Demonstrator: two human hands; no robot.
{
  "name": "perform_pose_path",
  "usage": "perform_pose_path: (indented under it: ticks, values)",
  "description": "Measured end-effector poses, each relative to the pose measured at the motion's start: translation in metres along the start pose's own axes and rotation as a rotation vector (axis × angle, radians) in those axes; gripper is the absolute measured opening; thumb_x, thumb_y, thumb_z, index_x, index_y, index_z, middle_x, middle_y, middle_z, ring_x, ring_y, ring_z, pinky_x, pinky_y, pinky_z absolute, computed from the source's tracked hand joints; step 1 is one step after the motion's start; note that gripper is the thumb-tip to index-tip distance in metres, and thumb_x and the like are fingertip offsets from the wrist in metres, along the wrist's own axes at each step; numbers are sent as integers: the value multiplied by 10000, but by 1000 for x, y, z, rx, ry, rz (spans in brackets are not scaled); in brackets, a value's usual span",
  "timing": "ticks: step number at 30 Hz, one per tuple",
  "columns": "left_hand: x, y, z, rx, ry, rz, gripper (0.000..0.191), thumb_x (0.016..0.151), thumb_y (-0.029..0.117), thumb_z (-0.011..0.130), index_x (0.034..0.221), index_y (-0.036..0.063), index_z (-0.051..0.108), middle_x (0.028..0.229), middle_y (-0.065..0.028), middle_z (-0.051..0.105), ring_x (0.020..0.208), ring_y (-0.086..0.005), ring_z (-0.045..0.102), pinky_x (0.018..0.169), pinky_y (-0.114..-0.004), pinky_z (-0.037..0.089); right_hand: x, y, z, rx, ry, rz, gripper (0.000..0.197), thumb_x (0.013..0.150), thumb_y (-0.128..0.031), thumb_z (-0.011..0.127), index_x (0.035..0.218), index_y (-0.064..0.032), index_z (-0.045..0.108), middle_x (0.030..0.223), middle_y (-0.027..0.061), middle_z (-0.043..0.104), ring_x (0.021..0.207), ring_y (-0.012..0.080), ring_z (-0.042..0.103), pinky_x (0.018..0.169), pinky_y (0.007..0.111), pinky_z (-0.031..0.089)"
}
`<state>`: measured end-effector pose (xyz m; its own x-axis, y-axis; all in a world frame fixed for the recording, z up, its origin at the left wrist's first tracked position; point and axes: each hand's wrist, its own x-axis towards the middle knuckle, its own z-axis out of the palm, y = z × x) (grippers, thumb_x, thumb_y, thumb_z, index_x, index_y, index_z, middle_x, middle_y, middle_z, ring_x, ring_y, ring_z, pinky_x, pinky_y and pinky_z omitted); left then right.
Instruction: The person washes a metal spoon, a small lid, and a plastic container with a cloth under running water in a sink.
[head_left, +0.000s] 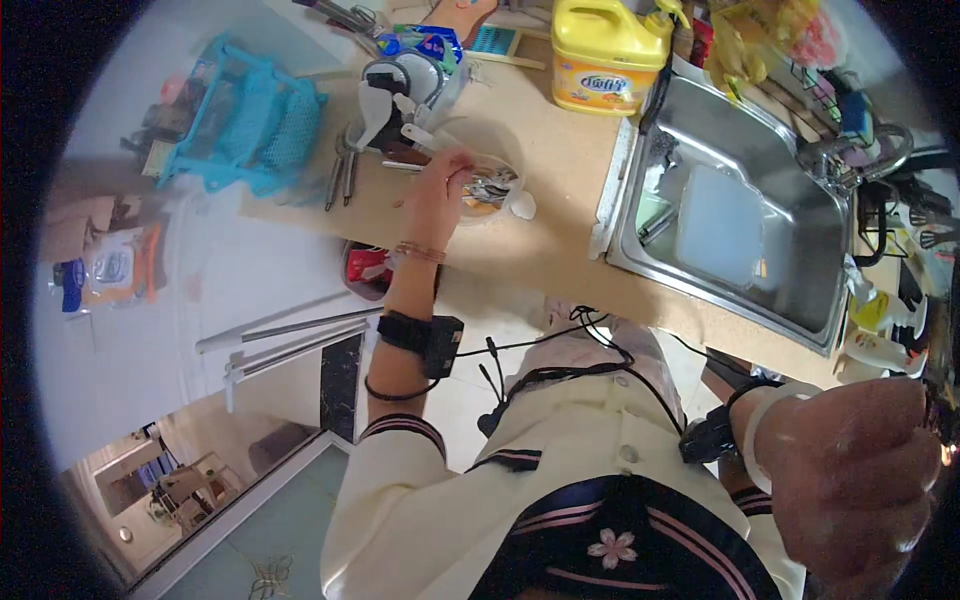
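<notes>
My left hand (442, 187) is at the left side of a round translucent plastic container (480, 219) on the wooden counter. Inside it lie several shiny metal pieces (491, 184), too small to name. The fingers bend over the rim, and their tips are partly hidden, so I cannot tell whether they grip anything. A small white piece (523, 205) is at the container's right edge. Close to the camera at lower right, my right hand (847, 472) is raised with curled fingers. Its palm is turned away, and whether it holds something is hidden.
A steel sink (795, 300) with a translucent white tub (720, 225) is to the right. Behind stands a yellow detergent jug (611, 60). Left are a turquoise plastic basket (247, 120), metal-handled utensils (349, 176) and a white scoop (375, 112). Black cables (570, 367) hang before me.
</notes>
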<state>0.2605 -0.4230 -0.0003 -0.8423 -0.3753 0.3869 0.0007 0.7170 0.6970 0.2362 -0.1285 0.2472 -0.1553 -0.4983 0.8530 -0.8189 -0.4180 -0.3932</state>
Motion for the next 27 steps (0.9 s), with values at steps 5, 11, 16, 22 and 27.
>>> perform_pose_path:
  ticks: [5,11,16,22,27]
  values:
    - [4,-17,1,279,-281,97,95,706,137,475,772,87,523,759,-74,548,720,-249,520,613,-332,413,-2,-10,-7,33,-30,36,176,728,-298,440,815,-146,446,762,39,437,687,171,412,528,319,360]
    - [1,-29,13,466,-547,-112,135,666,138,511,778,66,533,745,-109,548,702,-285,525,634,-351,411,-1,-23,-13,70,-97,88,269,723,-338,449,906,-141,447,851,57,441,769,187,421,599,354,361]
    - [2,-35,23,489,-589,-112,73,665,147,498,722,105,512,697,-78,561,671,-266,543,564,-376,414,-17,-11,13,44,129,106,218,775,-382,344,865,-188,390,838,38,344,752,193,351,654,358,273]
    - [0,-35,31,642,-512,-135,83,650,177,540,706,117,531,652,-79,560,629,-254,550,543,-379,420,-43,10,4,-196,463,224,177,733,-171,475,686,-2,498,722,98,529,568,190,460,475,295,363]
    - [-4,-40,31,692,-327,-57,99,648,182,559,713,109,543,693,-84,551,662,-239,538,551,-349,413,-96,61,-39,-476,515,775,194,799,-125,411,830,30,523,712,63,531,583,95,456,521,197,364]
